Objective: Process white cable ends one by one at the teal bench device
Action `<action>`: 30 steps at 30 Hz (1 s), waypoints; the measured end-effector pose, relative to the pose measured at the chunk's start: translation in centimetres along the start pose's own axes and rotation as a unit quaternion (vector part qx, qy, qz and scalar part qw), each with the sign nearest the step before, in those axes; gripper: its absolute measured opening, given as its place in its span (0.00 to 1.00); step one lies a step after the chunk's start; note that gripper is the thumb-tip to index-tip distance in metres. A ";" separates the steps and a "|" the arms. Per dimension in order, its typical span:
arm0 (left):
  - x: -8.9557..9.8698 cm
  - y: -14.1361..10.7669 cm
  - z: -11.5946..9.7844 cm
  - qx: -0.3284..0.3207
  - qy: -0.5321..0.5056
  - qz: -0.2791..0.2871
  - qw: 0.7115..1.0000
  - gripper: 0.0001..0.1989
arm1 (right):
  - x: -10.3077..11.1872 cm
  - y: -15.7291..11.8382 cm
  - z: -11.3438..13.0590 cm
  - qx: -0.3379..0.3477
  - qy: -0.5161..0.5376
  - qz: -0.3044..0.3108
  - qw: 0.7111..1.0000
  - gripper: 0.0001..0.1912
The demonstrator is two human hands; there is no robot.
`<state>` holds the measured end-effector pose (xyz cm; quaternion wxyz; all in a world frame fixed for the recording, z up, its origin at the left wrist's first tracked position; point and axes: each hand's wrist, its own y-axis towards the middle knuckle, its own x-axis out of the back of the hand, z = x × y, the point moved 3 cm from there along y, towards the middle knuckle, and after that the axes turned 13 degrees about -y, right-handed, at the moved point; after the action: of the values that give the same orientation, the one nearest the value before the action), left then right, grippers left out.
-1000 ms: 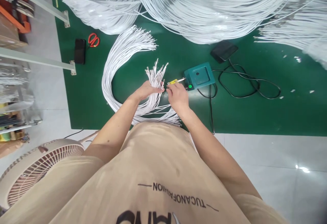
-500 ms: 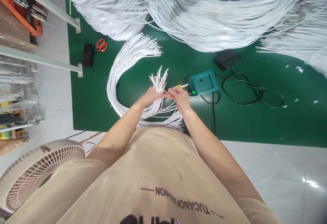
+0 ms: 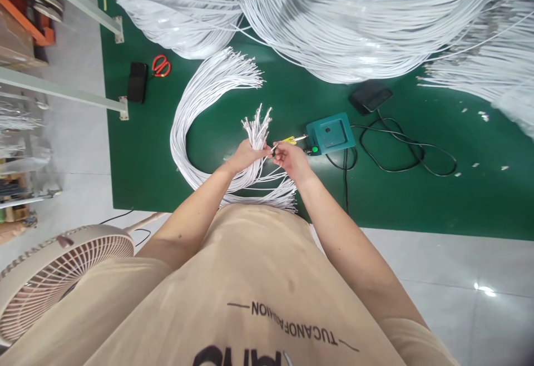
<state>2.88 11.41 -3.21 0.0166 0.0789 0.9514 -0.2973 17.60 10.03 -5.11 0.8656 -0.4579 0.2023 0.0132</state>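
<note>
My left hand (image 3: 249, 156) is closed round a bundle of white wires (image 3: 257, 127), whose tips fan out above the fingers. Close beside it on the right, my right hand (image 3: 291, 160) has its fingers bent near a wire end at the left thumb; whether it grips that end is too small to tell. A yellow tool (image 3: 290, 140) with a metal tip lies just above my right hand, pointing at a teal box (image 3: 330, 134) with a green button. A larger curved bundle of white wires (image 3: 183, 127) lies around the left side of my hands.
Large heaps of white wire (image 3: 346, 32) cover the far side of the green table (image 3: 417, 204). A black phone (image 3: 137, 82) and red-handled scissors (image 3: 161, 66) lie at the left. A black pedal (image 3: 370, 98) and cables are at the right; a fan (image 3: 70, 277) stands lower left.
The fingers of my right hand have loosened and moved slightly apart from my left hand. The whole view has shifted a little, with the table's things now slightly further left.
</note>
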 end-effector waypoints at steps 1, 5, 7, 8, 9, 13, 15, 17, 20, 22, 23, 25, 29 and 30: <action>0.0 0.0 0.0 -0.001 0.003 0.001 1.000 0.15 | 0.0 0.0 0.3 0.024 -0.004 0.001 1.000 0.04; 0.1 -0.2 -0.3 -0.003 0.026 -0.004 1.000 0.15 | -0.3 0.3 0.5 0.043 -0.027 0.038 0.998 0.11; 0.1 -0.3 -0.5 -0.005 0.027 -0.005 1.000 0.16 | -0.4 0.5 0.1 0.031 -0.028 0.061 0.997 0.13; 0.1 -0.4 -0.6 -0.007 0.024 -0.006 1.000 0.16 | -0.4 0.6 0.0 0.032 -0.023 0.068 0.997 0.14; 0.1 -0.4 -0.7 -0.008 0.019 -0.005 1.000 0.16 | -0.4 0.6 -0.2 0.035 -0.017 0.072 0.997 0.14; 0.3 -0.4 -0.7 -0.007 0.006 -0.003 1.000 0.17 | -0.2 0.3 -0.9 0.059 0.006 0.061 0.996 0.15; 0.4 -0.4 -0.6 -0.009 0.009 -0.004 1.000 0.16 | 0.0 0.1 -1.2 0.064 0.026 0.059 0.996 0.14; 0.5 -0.3 -0.5 -0.013 0.012 -0.003 1.000 0.16 | 0.0 0.0 -1.5 0.065 0.050 0.065 0.995 0.12; 0.6 -0.2 -0.3 -0.017 0.011 -0.007 1.000 0.16 | 0.0 -0.1 -1.6 0.070 0.060 0.065 0.994 0.11; 0.6 -0.2 -0.3 -0.016 0.006 -0.007 1.000 0.16 | 0.0 -0.2 -1.4 0.079 0.051 0.058 0.994 0.10; 0.5 -0.2 -0.4 -0.016 0.004 -0.005 1.000 0.16 | -0.1 -0.2 -1.4 0.084 0.047 0.056 0.994 0.11; 0.4 -0.3 -0.6 -0.017 0.003 -0.003 1.000 0.15 | -0.1 -0.4 -1.1 0.098 0.042 0.052 0.993 0.12; 0.4 -0.3 -0.8 -0.020 0.014 -0.003 1.000 0.14 | -0.2 -0.5 -0.6 0.113 0.016 0.029 0.993 0.12; 0.4 -0.3 -0.8 -0.022 0.016 -0.001 1.000 0.14 | -0.2 -0.5 -0.5 0.111 0.008 0.022 0.994 0.11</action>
<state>2.46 11.70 -2.39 0.0027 0.0829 0.9578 -0.2752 17.36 9.34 -4.91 0.9089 -0.3545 0.2196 0.0060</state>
